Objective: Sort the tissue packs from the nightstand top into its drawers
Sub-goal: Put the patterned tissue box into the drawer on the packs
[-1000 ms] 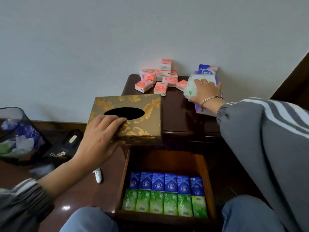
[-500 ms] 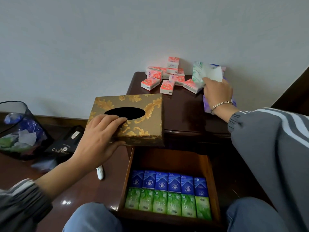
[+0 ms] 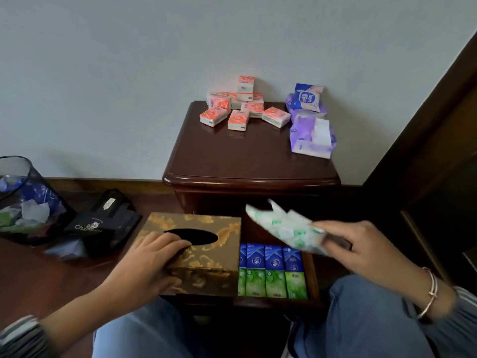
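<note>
Your left hand (image 3: 147, 262) grips a gold patterned tissue box (image 3: 206, 251), fingers curled over its top by the slot, thumb on the near side. Your right hand (image 3: 361, 249) pinches a green-and-white tissue pack (image 3: 286, 228) between thumb and fingers (blurred) above the open drawer (image 3: 312, 275), where blue packs (image 3: 273, 257) and green packs (image 3: 275, 284) stand in rows. Pink packs (image 3: 237, 109) and purple packs (image 3: 309, 135) lie at the back of the nightstand top (image 3: 245, 156).

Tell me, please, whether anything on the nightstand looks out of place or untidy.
The pink packs lie in a loose heap at the back of the nightstand, some tilted or stacked, unlike the neat rows in the drawer. The purple pack to their right gapes open, white tissue showing.
</note>
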`<state>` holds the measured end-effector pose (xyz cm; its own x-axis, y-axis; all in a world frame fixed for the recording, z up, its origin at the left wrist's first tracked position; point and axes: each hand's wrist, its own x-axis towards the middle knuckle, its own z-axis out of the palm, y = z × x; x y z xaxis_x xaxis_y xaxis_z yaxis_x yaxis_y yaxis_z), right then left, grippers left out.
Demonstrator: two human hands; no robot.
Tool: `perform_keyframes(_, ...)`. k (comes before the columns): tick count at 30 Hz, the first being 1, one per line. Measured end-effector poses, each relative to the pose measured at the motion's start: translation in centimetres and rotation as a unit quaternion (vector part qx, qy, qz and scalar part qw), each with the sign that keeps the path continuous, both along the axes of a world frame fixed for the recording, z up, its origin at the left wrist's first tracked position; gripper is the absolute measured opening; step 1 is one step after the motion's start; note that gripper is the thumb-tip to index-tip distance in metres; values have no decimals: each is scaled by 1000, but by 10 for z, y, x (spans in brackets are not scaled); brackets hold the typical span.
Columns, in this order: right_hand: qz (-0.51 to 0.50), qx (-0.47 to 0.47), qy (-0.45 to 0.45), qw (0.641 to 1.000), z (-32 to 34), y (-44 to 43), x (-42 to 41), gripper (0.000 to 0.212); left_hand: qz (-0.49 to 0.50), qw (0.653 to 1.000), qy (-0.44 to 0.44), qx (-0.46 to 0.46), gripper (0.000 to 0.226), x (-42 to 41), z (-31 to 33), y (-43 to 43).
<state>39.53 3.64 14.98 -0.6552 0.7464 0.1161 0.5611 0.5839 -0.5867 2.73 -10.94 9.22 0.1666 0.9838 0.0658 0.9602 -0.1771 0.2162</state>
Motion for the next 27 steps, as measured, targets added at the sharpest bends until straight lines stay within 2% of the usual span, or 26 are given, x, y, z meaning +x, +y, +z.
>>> perform_keyframes(2,25,-80,-49,995,-11,-5,11,32,3,999,7,-42,73,11,-10,2)
perform_keyframes(4,25,-98,-100,990,-23,-4,15,29,1,998,20,-66,74,23,-19,10)
perform_keyframes(9,-59,-22,-202,977,-58,15,4,31,4,997,30,-78,72,51,-38,46)
perform_keyframes(15,-115,15,-202,973,-103,29,-12,33,25,994,33,-102,74,66,-65,95)
perform_keyframes(21,-124,59,-215,967,-119,37,-9,35,58,989,39,-128,75,60,-83,118)
perform_keyframes(25,-104,102,-256,956,-130,42,-24,35,68,987,48,-134,75,53,-89,120)
perform_keyframes(27,-85,129,-280,948,-135,46,-39,29,70,988,44,-132,75,50,-89,118)
